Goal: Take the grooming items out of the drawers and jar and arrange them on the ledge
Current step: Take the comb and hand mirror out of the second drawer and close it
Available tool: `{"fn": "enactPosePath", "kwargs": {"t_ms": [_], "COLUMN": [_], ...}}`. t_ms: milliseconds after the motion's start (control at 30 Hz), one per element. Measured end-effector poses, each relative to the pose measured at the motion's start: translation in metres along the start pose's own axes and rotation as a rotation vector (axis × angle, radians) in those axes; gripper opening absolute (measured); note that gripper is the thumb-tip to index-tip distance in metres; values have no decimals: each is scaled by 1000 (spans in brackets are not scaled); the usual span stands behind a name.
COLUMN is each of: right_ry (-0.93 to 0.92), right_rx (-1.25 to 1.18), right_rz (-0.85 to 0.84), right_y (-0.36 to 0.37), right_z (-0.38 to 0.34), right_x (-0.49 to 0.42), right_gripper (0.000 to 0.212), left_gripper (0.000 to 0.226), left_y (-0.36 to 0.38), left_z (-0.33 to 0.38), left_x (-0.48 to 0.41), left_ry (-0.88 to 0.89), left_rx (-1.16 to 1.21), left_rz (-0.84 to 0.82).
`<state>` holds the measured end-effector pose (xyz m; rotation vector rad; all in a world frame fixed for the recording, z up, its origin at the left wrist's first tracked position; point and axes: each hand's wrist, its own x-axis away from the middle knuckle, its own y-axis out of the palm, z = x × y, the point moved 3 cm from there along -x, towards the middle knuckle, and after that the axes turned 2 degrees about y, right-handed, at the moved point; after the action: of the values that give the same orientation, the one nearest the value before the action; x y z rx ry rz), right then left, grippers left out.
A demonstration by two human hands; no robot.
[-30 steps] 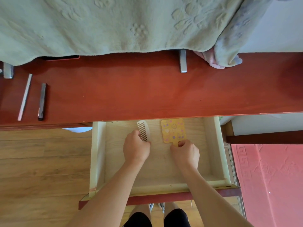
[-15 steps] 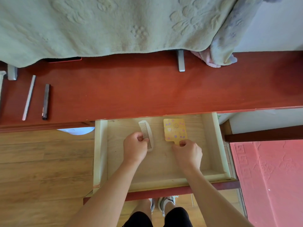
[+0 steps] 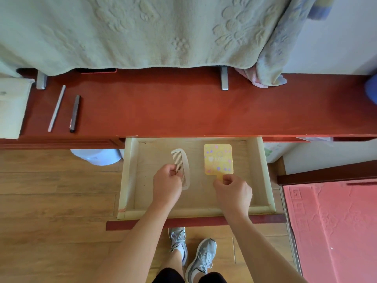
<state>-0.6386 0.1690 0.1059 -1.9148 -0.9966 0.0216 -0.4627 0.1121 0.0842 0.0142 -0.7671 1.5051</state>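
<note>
A pale wooden drawer (image 3: 128, 180) stands pulled out below the red-brown ledge (image 3: 183, 111). Inside it, my left hand (image 3: 166, 183) pinches the toothed edge of a white curved comb (image 3: 182, 168). My right hand (image 3: 233, 192) grips the short handle of a flat yellow hand mirror (image 3: 218, 159) with purple dots. Both items are just above the drawer floor. On the ledge's left part lie a thin silver stick (image 3: 56, 108) and a dark slim stick (image 3: 74, 113), side by side.
A pale green blanket (image 3: 142, 31) hangs over the ledge's back edge, with two metal brackets (image 3: 224, 78) below it. A pink mat (image 3: 334, 231) covers the floor at right. A white-blue lidded thing (image 3: 95, 157) sits under the ledge, left of the drawer. My feet (image 3: 191, 254) stand before the drawer front.
Both hands have drawn the comb and the mirror a little toward the drawer front, so more of each now shows out from under the ledge. The camera view has shifted slightly.
</note>
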Motion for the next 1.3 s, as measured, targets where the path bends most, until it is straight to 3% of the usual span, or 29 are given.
{"fn": "enactPosePath", "kwargs": {"t_ms": [433, 800, 1300], "right_ry": [-137, -174, -150], "right_rx": [-78, -87, 56], "right_rz": [46, 55, 43], "right_y": [-32, -22, 6], "right_z": [-32, -94, -138], "right_x": [-3, -51, -104], "right_gripper": [21, 20, 26], "left_gripper": [24, 19, 20], "left_y": [-17, -34, -27], "left_z": [39, 94, 116], "left_x": [12, -52, -130], "left_ry": [118, 237, 207], "left_rx": [31, 35, -56], "left_rz": [83, 68, 42]}}
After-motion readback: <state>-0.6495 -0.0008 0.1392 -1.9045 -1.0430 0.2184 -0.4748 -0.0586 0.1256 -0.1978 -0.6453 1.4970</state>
